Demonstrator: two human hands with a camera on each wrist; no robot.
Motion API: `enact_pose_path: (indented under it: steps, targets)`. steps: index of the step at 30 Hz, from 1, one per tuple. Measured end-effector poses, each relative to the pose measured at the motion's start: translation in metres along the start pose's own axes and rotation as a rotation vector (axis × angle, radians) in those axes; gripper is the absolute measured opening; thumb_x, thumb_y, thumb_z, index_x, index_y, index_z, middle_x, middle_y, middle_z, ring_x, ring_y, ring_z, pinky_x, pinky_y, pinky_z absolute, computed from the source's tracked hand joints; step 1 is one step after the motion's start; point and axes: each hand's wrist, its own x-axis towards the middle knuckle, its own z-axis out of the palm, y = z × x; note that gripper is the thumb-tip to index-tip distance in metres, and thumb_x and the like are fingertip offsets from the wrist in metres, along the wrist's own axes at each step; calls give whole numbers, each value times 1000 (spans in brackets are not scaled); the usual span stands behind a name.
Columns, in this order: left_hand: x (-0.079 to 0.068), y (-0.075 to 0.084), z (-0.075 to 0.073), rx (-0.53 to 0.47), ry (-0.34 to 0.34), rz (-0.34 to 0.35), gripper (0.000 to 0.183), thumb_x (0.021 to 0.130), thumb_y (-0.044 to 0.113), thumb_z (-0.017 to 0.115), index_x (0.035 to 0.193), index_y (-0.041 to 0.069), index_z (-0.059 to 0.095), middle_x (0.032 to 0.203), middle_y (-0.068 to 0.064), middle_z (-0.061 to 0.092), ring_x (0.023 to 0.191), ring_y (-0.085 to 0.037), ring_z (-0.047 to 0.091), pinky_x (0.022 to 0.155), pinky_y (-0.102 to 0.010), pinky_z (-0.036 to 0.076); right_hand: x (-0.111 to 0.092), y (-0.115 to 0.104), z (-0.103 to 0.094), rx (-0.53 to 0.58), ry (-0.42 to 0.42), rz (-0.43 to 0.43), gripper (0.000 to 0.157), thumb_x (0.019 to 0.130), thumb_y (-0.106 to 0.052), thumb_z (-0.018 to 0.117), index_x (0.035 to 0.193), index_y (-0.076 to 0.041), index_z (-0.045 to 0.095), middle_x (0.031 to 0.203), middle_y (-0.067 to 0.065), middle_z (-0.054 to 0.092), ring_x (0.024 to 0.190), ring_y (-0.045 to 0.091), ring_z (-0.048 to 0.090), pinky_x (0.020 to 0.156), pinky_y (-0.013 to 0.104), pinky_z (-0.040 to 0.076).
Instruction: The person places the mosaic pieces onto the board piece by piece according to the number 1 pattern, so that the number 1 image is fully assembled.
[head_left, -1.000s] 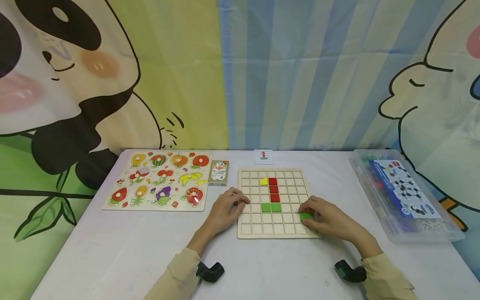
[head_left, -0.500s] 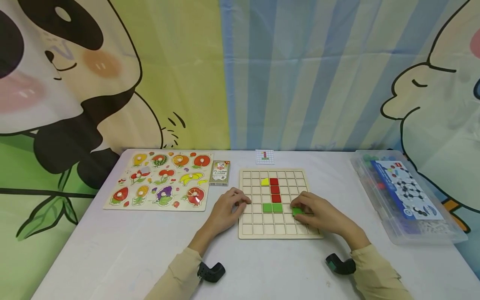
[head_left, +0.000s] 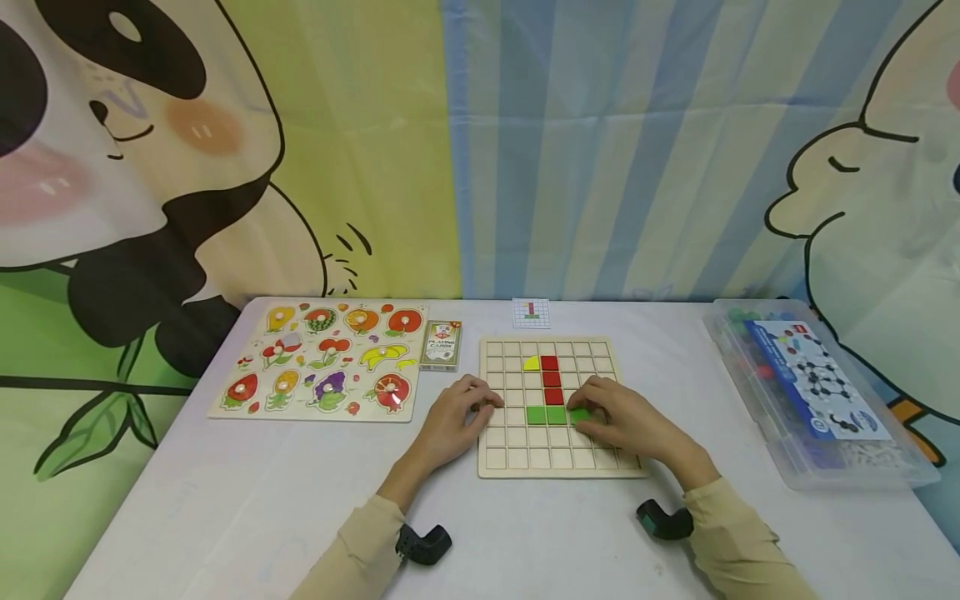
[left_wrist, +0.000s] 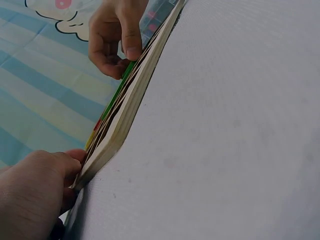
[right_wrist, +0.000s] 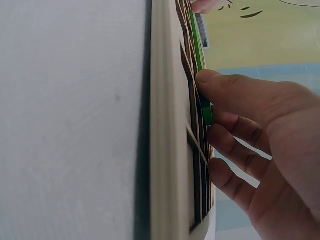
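A wooden grid board (head_left: 517,458) lies on the white table. My left hand (head_left: 453,417) grips its left edge, fingers bent at the rim; the left wrist view shows the same hand (left_wrist: 37,185) at the board's corner. Between thumb and fingers, my right hand (head_left: 637,421) pinches a green square tile (head_left: 580,414), partly covered by the fingers. This tile is just right of two green tiles (head_left: 545,415) lying side by side in the grid. Above them stands a column of three red tiles (head_left: 552,380), with a yellow piece (head_left: 532,363) left of the top one.
Behind the board lies a small pattern card (head_left: 531,313). To the left are a fruit puzzle board (head_left: 288,400) and a playing card box (head_left: 440,346). A clear plastic case (head_left: 862,475) with a blue-and-white label sits at the right. A printed curtain (head_left: 600,167) hangs behind the table.
My right hand has slid the green tile leftward over the board, from its right side to beside the other green tiles. The left hand stays at the board's left edge.
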Motion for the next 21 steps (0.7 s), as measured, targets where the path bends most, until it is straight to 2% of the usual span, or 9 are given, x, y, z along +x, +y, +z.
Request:
enact_pose_path:
  steps: [21]
  targets:
    - [0,1,-1,-8,0,8,13,91,16,60,97,25,68,101,10,56,85,-3,51,77,-26,43,1,-2,3,1,19,-4,21,82,-22,73,101,-19,65,104,-7,58,91,9,54,83,32,48]
